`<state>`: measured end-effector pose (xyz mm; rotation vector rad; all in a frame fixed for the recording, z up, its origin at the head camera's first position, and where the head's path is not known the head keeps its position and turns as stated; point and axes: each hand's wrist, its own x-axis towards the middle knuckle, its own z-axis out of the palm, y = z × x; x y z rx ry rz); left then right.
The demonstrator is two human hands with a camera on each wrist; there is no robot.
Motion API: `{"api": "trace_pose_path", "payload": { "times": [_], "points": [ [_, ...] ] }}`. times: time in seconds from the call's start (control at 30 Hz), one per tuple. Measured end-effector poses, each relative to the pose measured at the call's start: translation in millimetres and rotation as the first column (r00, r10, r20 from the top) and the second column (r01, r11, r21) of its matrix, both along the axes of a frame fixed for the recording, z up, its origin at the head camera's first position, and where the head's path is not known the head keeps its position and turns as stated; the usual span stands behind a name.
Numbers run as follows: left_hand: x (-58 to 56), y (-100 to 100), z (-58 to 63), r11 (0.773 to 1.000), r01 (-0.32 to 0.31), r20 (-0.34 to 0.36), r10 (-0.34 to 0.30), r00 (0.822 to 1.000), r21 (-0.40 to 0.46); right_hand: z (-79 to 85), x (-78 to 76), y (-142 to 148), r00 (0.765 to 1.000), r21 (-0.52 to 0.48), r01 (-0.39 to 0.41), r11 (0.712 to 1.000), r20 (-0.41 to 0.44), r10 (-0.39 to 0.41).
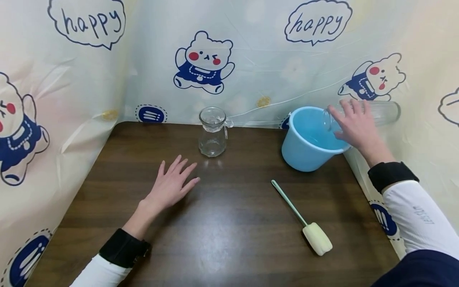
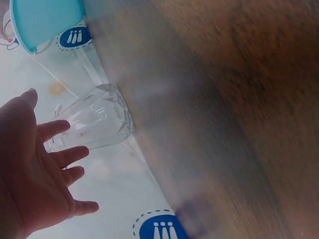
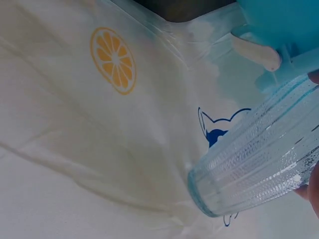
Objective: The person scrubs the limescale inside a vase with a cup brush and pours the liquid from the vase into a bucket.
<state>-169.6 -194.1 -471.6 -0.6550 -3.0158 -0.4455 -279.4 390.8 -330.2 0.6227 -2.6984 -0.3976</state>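
Observation:
My right hand (image 1: 358, 123) grips a clear ribbed glass vessel (image 1: 385, 112), tipped on its side with its mouth over the light blue bucket (image 1: 301, 149). In the right wrist view the glass vessel (image 3: 254, 154) slants with its base toward the lower left, beside the bucket's white handle grip (image 3: 256, 52). My left hand (image 1: 172, 183) hovers above the table with fingers spread, holding nothing. Just beyond its fingertips a clear glass jar (image 1: 212, 139) with a flared neck stands upright. A sponge brush (image 1: 317, 238) with a pale green handle lies on the table between the hands.
The dark wooden table (image 1: 215, 247) is bordered by a printed curtain (image 1: 258, 71) at the back and sides. The bucket stands at the table's back right corner. A small tag (image 1: 226, 129) hangs at the jar's neck.

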Motion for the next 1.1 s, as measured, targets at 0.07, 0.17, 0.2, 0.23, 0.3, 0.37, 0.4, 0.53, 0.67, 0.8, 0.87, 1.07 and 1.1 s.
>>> {"api": "trace_pose_path", "payload": {
  "times": [0.07,0.17,0.2,0.23,0.3,0.37,0.4,0.53,0.67,0.8,0.87,1.07,1.1],
  "points": [
    [-2.4,0,1.7,1.0,0.0,-0.008,0.0,1.0,-0.004,-4.2,0.5,-1,0.999,0.027,-0.03,0.999,-0.027,0.031],
    [-6.6,1,3.4,1.0,0.002,-0.013,-0.003,1.0,-0.005,-8.9,0.5,-1,0.997,0.062,-0.042,0.997,-0.054,0.046],
    [-7.8,2,3.6,1.0,0.002,-0.012,-0.002,1.0,-0.005,-9.7,0.3,-2,0.997,0.068,-0.044,0.997,-0.06,0.048],
    [-8.9,2,3.7,1.0,0.003,-0.012,-0.003,1.0,-0.005,-10.3,0.1,-2,0.997,0.069,-0.042,0.997,-0.063,0.047],
    [-10.4,2,3.3,1.0,0.004,-0.009,-0.004,1.0,-0.006,-10.6,-0.2,-2,0.997,0.062,-0.039,0.997,-0.064,0.043],
    [-11.3,3,2.8,1.0,0.007,-0.007,-0.007,1.0,-0.004,-10.0,-1.0,-3,0.997,0.041,-0.038,0.998,-0.069,0.04],
    [-11.6,3,2.8,1.0,0.007,-0.01,-0.007,1.0,-0.004,-9.3,-1.8,-3,0.997,0.021,-0.033,0.999,-0.071,0.035],
    [-12.6,2,4.1,1.0,0.002,-0.021,-0.001,1.0,0.004,0.4,0.6,-9,0.994,-0.126,0.013,0.992,-0.105,-0.026],
    [-13.5,2,5.6,1.0,0.002,-0.025,-0.001,1.0,0.009,15.0,19.0,-19,0.977,-0.364,0.13,0.922,-0.114,-0.183],
    [-12.4,3,7.0,1.0,0.0,-0.036,0.0,0.999,0.014,20.3,49.9,-25,0.927,-0.61,0.293,0.736,-0.007,-0.375],
    [-11.3,5,6.9,1.0,0.002,-0.047,-0.001,0.999,0.017,19.9,68.6,-27,0.897,-0.686,0.354,0.635,0.057,-0.439],
    [-5.1,7,3.3,1.0,0.013,-0.052,-0.011,0.999,0.026,7.0,129.6,-32,0.87,-0.779,0.415,0.471,0.188,-0.456],
    [-4.2,8,3.0,1.0,0.014,-0.053,-0.013,0.998,0.026,4.2,139.4,-35,0.877,-0.791,0.405,0.458,0.194,-0.44]
  ]
}}
